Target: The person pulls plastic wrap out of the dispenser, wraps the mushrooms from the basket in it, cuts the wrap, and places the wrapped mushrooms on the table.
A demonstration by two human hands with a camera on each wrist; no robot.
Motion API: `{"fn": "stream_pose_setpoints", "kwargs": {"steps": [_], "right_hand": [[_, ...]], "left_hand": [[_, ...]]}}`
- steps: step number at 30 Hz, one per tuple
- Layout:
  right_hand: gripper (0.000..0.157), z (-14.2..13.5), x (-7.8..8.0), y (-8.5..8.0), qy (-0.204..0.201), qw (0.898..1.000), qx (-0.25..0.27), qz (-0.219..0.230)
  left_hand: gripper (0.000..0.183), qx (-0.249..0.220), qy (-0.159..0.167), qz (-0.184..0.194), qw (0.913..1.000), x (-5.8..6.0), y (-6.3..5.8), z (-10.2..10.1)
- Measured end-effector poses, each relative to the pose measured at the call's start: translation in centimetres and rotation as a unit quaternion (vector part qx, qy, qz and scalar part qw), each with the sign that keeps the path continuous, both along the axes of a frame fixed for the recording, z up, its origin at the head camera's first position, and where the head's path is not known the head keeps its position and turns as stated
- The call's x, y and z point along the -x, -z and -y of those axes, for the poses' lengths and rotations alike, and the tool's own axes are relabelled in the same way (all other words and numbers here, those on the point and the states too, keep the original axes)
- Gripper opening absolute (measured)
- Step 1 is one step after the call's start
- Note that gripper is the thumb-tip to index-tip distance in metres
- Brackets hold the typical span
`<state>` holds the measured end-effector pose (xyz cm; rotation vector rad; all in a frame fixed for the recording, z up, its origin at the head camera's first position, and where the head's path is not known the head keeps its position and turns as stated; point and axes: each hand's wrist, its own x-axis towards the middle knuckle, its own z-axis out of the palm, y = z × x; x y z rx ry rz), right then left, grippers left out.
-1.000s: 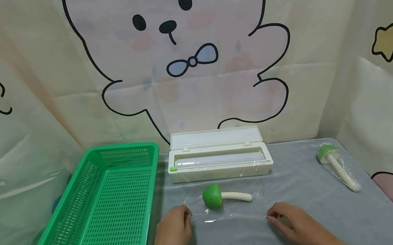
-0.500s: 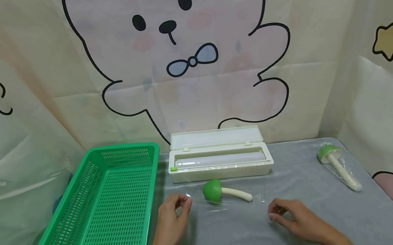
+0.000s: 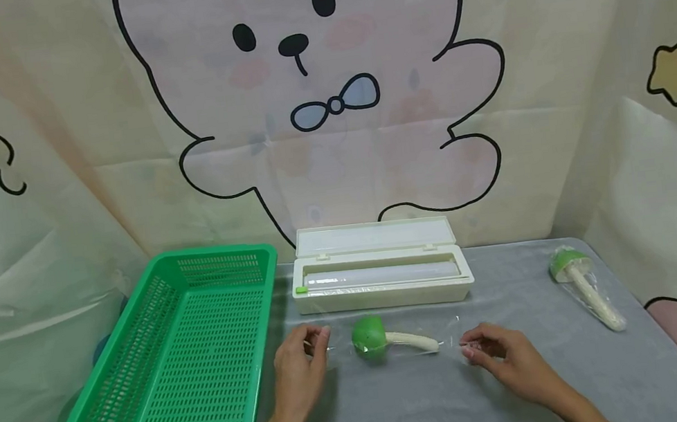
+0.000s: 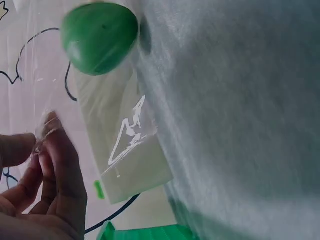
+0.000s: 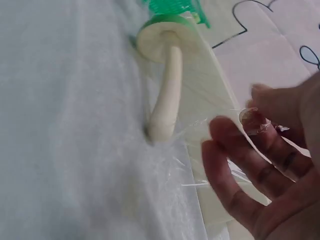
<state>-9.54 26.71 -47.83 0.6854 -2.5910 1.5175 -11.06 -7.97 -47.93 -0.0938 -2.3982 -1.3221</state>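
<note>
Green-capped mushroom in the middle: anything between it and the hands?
Only clear film: the left hand and right hand pinch it, one on either side of the green-capped mushroom. No solid object visible in either gap; the white dispenser stands behind, out of the way.

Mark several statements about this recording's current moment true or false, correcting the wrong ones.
1. The left hand and right hand both pinch clear film. True.
2. The white box is closed. False: its lid stands open.
3. The nearer mushroom, between the hands, has a green cap. True.
4. Its stem points toward the left hand. False: it points toward the right hand.
5. The green basket is right of the white box. False: it is on the left.
6. A wrapped mushroom lies at the right. True.
</note>
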Motion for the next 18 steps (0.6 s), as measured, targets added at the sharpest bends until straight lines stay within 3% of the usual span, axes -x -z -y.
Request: {"fn": "stream_pose_setpoints", "kwargs": {"steps": [8,12,18], "right_hand": [[0.018,0.5,2.3,0.1,0.119,0.991,0.043,0.049],[0.018,0.9,3.9,0.4,0.163,0.984,0.061,0.050],[0.017,1.5,5.9,1.5,0.228,0.972,0.030,0.044]], "left_hand": [[0.022,-0.017,-0.067,0.056,0.9960,2.3,0.6,-1.0],[0.026,-0.032,-0.089,0.078,0.9925,3.5,0.8,-1.3],[0.029,-0.025,-0.124,0.094,0.9875,5.1,1.6,-1.4]]}}
